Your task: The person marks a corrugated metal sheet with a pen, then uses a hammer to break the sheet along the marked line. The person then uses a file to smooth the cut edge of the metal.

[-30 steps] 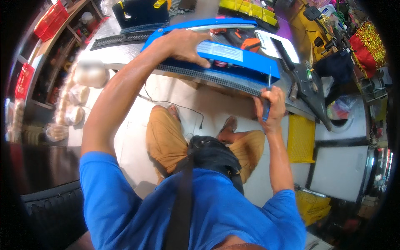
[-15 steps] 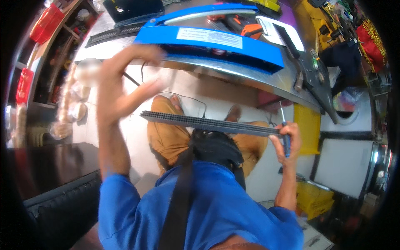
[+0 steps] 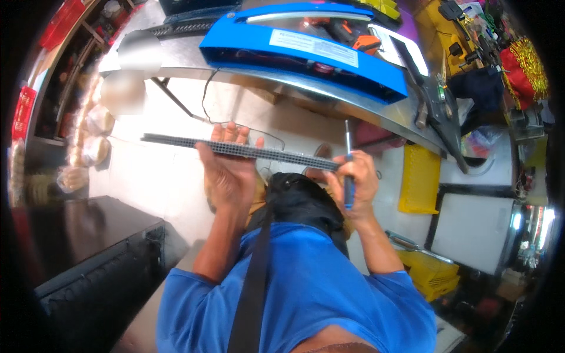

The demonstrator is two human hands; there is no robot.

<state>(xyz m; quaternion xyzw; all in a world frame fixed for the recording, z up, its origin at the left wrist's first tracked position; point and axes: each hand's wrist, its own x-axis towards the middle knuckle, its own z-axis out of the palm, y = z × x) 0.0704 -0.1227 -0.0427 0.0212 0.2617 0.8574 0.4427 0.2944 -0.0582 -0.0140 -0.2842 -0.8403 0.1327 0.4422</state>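
Note:
A long, dark strip with a fine grid face (image 3: 282,156) lies across in front of my body, above my lap. My left hand (image 3: 228,170) is palm up under its left half, thumb on the near side and fingertips showing past the far edge. At the strip's right end, my right hand (image 3: 359,176) pinches it between thumb and finger. That same hand also grips a screwdriver (image 3: 348,138) with a blue and black handle, its metal shaft pointing away from me. Beyond, on the metal table, sits a blue elongated housing (image 3: 247,54) with a white label and an open near side.
Orange-and-black tools (image 3: 366,43) lie behind the blue housing on the metal table (image 3: 194,73). A black cable (image 3: 206,100) hangs from the table edge. Yellow bins (image 3: 419,179) stand at the right, and a dark cabinet (image 3: 88,235) is at the near left.
My left hand has come down from the raised, spread position and taken hold of the strip. The strip and my right hand with the screwdriver have shifted left.

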